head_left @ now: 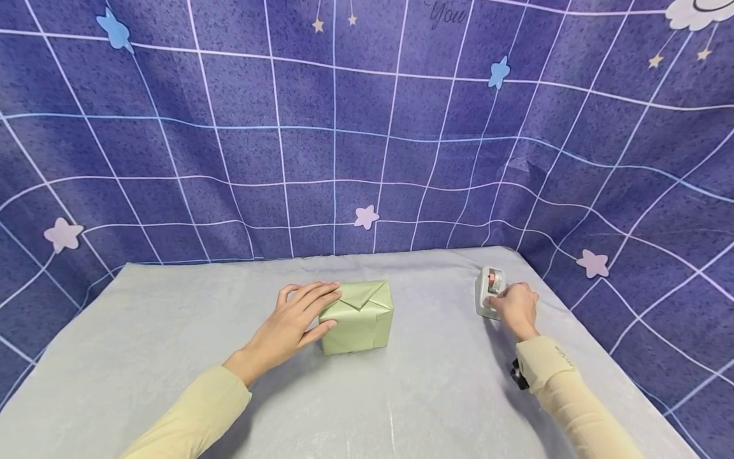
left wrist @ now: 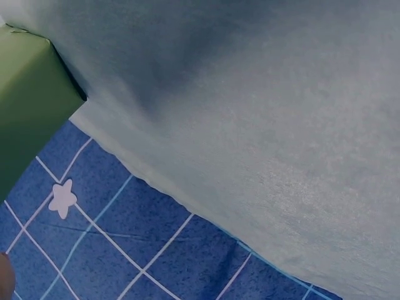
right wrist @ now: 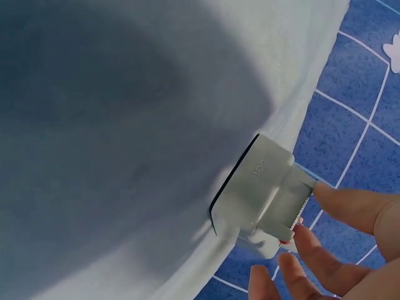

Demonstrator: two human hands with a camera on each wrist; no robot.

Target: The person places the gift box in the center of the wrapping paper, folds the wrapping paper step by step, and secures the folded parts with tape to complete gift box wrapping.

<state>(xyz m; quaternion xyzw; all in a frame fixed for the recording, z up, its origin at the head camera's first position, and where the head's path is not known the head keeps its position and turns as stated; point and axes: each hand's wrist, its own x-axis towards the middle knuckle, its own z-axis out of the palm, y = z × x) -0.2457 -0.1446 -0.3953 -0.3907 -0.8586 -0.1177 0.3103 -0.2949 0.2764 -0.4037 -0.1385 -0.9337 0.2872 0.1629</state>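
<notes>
A box wrapped in shiny green paper stands on the table, its folded flap uppermost. My left hand rests on its left side, fingers nearly straight over the top edge and thumb against the front. In the left wrist view, part of the green box shows at the left edge. Far to the right, a grey tape dispenser with a red part inside sits near the table's edge. My right hand holds thumb and index finger at the toothed end of the dispenser; tape between them cannot be made out.
A pale grey cloth covers the table. Behind it and to the right hangs a blue curtain with a grid and stars. A small black object shows beneath the right cuff.
</notes>
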